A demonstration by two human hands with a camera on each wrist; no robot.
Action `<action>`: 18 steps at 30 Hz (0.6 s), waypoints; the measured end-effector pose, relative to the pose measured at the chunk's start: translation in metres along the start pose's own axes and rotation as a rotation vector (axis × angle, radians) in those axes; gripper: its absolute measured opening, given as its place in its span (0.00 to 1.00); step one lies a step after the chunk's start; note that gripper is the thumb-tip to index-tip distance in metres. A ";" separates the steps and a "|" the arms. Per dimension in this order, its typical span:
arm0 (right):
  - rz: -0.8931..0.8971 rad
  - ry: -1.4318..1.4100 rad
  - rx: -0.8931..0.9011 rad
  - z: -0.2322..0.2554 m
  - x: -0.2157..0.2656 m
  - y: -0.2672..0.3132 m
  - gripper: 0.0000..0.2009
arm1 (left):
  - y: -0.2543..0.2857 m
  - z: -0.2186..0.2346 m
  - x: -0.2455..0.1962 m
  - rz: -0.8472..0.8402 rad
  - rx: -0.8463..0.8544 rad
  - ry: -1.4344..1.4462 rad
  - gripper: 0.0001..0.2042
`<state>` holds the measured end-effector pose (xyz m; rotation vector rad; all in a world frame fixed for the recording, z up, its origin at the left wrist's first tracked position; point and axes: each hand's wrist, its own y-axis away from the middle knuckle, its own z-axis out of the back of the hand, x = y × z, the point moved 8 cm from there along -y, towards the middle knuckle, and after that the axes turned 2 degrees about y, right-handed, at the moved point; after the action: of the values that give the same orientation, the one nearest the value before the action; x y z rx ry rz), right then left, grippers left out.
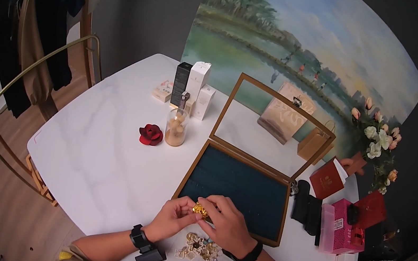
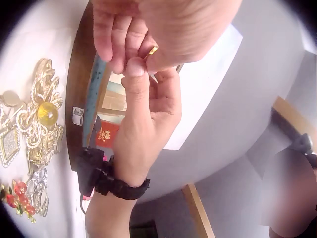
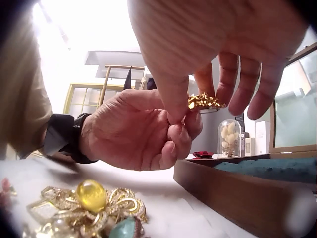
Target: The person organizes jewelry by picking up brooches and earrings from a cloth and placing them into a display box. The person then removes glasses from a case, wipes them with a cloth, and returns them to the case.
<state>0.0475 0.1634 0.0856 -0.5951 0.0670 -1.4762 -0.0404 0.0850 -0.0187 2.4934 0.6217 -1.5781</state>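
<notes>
Above the front edge of a wooden display case (image 1: 244,183), both hands hold a small gold-coloured jewellery piece (image 1: 200,210) with a knobbly, clustered surface. My left hand (image 1: 173,220) pinches it from the left with thumb and fingers. My right hand (image 1: 230,225) grips it from the other side between thumb and forefinger, the other fingers spread in the right wrist view, where the piece (image 3: 204,102) shows gold lumps on top. Just below the hands lies a pile of brooches (image 1: 198,247), with a yellow-stone one (image 3: 91,196) and a red-beaded one (image 2: 21,199).
The case's glass lid (image 1: 273,126) stands raised, and dark teal cloth lines its base. A red fabric flower (image 1: 150,134), a glass dome (image 1: 176,127) and several boxes (image 1: 197,81) stand at the back left. At right are black rolls (image 1: 306,208) and a pink box (image 1: 341,226).
</notes>
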 end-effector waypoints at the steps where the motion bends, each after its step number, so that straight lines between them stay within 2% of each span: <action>1: 0.002 0.002 -0.001 -0.001 -0.001 -0.001 0.23 | 0.000 0.001 0.002 -0.009 -0.005 0.002 0.05; 6: -0.014 -0.108 0.058 -0.006 -0.011 -0.009 0.22 | -0.001 0.001 0.000 -0.039 0.007 0.003 0.06; 8: -0.002 -0.073 0.049 0.004 -0.022 -0.020 0.22 | -0.001 0.011 -0.007 -0.129 -0.137 -0.066 0.07; 9: 0.004 -0.041 0.039 0.010 -0.029 -0.026 0.22 | -0.003 0.013 -0.010 -0.132 -0.139 -0.064 0.07; 13: -0.027 -0.030 -0.025 0.013 -0.086 -0.051 0.22 | -0.012 0.061 -0.030 -0.268 -0.397 -0.206 0.05; 15: -0.071 -0.023 -0.005 0.005 -0.117 -0.066 0.22 | -0.015 0.082 -0.037 -0.342 -0.478 -0.179 0.04; 18: -0.102 -0.058 0.020 -0.013 -0.150 -0.085 0.21 | -0.026 0.103 -0.042 -0.346 -0.541 -0.223 0.04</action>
<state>-0.0532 0.3017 0.0626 -0.6327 -0.0240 -1.5552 -0.1527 0.0640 -0.0250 1.8589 1.2937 -1.4957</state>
